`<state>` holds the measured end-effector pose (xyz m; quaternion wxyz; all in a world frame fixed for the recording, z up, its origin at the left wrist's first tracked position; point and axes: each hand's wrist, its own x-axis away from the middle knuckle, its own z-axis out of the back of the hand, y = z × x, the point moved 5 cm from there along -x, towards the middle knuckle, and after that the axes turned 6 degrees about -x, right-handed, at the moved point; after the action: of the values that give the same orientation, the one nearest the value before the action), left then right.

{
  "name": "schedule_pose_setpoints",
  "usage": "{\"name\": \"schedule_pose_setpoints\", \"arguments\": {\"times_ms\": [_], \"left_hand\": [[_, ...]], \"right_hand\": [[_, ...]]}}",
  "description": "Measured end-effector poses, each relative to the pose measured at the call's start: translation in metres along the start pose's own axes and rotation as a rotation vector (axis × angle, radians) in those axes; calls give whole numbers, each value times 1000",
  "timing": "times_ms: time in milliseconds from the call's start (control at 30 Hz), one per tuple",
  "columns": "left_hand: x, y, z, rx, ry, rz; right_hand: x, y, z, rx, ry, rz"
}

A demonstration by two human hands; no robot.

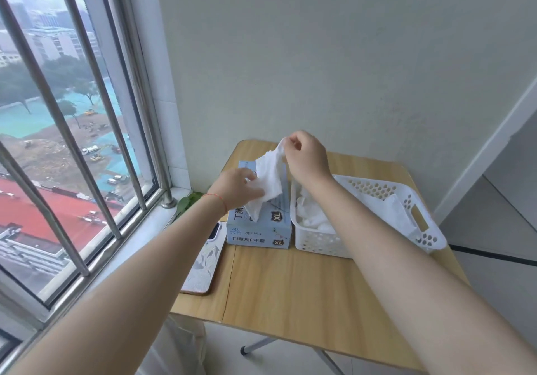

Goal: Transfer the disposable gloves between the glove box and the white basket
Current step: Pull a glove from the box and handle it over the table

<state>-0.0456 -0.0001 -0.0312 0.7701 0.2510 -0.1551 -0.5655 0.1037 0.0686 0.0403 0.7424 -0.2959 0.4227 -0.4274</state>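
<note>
Above a wooden bench (pixel 290 281), the right hand (pixel 305 156) pinches the top of a crumpled white glove (pixel 268 180) with curled fingers while the left hand (pixel 236 190) grips its lower part. The glove hangs slanted over the blue glove box (pixel 261 230), beside the white basket (pixel 377 217) holding more gloves.

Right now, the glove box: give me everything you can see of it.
The glove box is pale blue cardboard printed with dark Chinese text and XL badges. It stands flat on the wooden table, close beside the white basket. A white glove hangs over its top, held by the left hand and pinched by the right hand. Its opening is hidden.
</note>
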Motion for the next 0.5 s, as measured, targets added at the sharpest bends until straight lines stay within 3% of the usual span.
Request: {"name": "schedule_pose_setpoints", "arguments": {"times_ms": [133, 267, 400, 500], "left_hand": [[-1, 0, 16, 152, 159, 66], [4, 16, 42, 398, 193, 119], [4, 34, 52, 501, 181, 157], [7, 48, 49, 592, 107, 167]], "right_hand": [[-4, -1, 20, -166, 79, -83], [-5, 9, 32, -14, 19, -156], [8, -5, 38, 25, 29, -28], [25, -29, 34, -97, -134, 97]]}}
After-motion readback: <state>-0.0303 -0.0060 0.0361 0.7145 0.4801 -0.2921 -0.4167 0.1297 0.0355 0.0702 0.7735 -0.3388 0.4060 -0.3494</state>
